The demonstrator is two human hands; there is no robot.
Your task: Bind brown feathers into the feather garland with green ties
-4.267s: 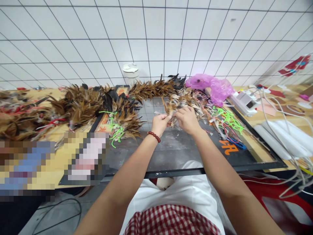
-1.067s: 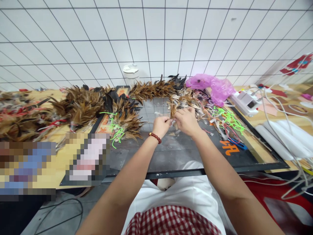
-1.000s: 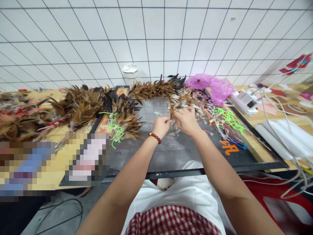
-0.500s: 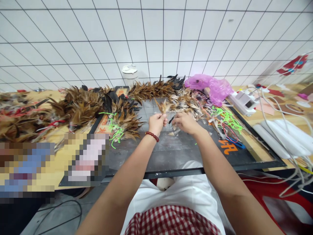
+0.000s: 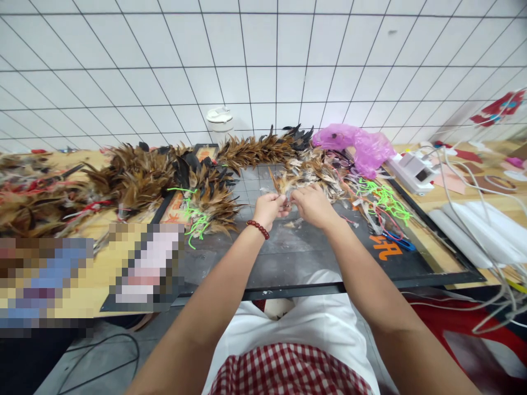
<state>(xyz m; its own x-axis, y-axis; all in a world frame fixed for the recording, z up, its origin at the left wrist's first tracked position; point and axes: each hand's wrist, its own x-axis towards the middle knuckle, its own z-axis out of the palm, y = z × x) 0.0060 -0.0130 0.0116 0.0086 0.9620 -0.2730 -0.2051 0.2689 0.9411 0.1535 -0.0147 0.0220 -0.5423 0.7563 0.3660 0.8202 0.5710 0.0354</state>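
Note:
My left hand [image 5: 269, 209], with a dark red bead bracelet at the wrist, is closed in a pinch around a small bunch of brown feathers [image 5: 280, 182] whose tips point up and away. My right hand [image 5: 313, 205] meets it at the fingertips, fingers curled together by the base of the bunch. What the right fingers grip is too small to make out. Just beyond them lies a heap of loose brown and pale feathers [image 5: 319, 171]. Both hands are over a dark glossy board [image 5: 267, 260] with a black frame.
Finished-looking feather strips lie at the back [image 5: 255, 151] and left [image 5: 140, 170]. Green cords [image 5: 385, 200], blue-handled scissors [image 5: 398, 241] and a pink plastic bag [image 5: 356, 145] are on the right. A white lidded cup [image 5: 219, 123] and a power strip [image 5: 414, 173] stand behind.
My right hand has moved left, so its fingertips now meet my left hand's. The left hand has shifted slightly right and keeps its feathers. A dark feather at the right fingertips no longer shows.

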